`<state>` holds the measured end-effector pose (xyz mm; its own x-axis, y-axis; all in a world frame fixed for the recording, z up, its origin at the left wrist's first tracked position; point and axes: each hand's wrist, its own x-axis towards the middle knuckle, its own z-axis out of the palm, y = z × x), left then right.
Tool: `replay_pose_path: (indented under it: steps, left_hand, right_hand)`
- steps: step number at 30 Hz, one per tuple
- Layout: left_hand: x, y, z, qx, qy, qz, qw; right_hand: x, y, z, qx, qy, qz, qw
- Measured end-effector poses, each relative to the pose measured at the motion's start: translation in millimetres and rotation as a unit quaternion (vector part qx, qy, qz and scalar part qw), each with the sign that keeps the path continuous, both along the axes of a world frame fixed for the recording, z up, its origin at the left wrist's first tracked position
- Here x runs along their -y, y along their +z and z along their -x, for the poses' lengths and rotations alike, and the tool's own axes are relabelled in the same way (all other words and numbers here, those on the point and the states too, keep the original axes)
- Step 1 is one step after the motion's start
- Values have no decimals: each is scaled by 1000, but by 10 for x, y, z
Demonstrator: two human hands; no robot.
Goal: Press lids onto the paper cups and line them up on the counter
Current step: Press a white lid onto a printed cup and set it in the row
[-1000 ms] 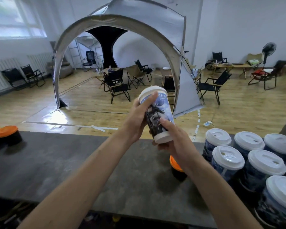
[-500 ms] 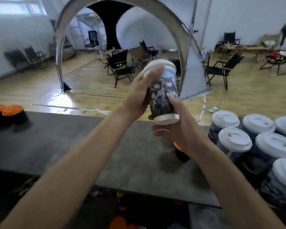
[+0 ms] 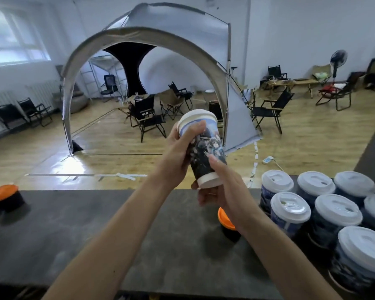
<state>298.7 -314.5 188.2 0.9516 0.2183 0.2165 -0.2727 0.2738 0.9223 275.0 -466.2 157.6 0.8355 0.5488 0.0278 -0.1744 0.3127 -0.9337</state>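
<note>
Above the tabletop's (image 3: 95,234) far edge, the left hand (image 3: 178,156) curls its grip round the tilted paper cup (image 3: 206,148); the right hand (image 3: 225,191) closes its grip on the base, thumb against the side.

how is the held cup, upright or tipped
Tipped: the cup leans, top left of its base, with the left hand gripping its side and the right hand at its base, above the counter.

Indoor hall: tent (image 3: 152,40), folding chairs (image 3: 147,118), counter (image 3: 74,224).

Printed paper cup (image 3: 206,152) w/ glossy plastic lid (image 3: 196,118); matt grey counter (image 3: 95,224); shiny wood floor (image 3: 117,152).
</note>
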Motion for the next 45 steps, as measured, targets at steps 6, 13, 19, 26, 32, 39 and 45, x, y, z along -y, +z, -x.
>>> replay_pose_path:
  steps: [6, 13, 19, 26, 32, 39, 45]
  left_hand:
    - [-15, 23, 9, -2, -18, -7, 1000]
    - [14, 46, 86, 11, -29, -47, 998]
    - [124, 89, 83, -12, -8, -28, 1000]
    - [165, 161, 111, -14, 24, -4, 1000]
    - [115, 183, 205, -49, -114, 24, 992]
    - [65, 151, 197, 9, 18, -104, 994]
    - [193, 149, 213, 11, 4, -8, 1000]
  right_hand:
    - [13, 70, 21, -93, 111, -47, 988]
    - [42, 28, 6, -5, -14, 18, 1000]
    - [71, 138, 76, -90, 63, -73, 991]
    - [193, 269, 153, -60, 105, 17, 993]
    - [246, 399, 211, -150, 152, -78, 974]
    - [333, 300, 102, -24, 67, 67, 995]
    - [210, 346, 214, -64, 92, 7, 994]
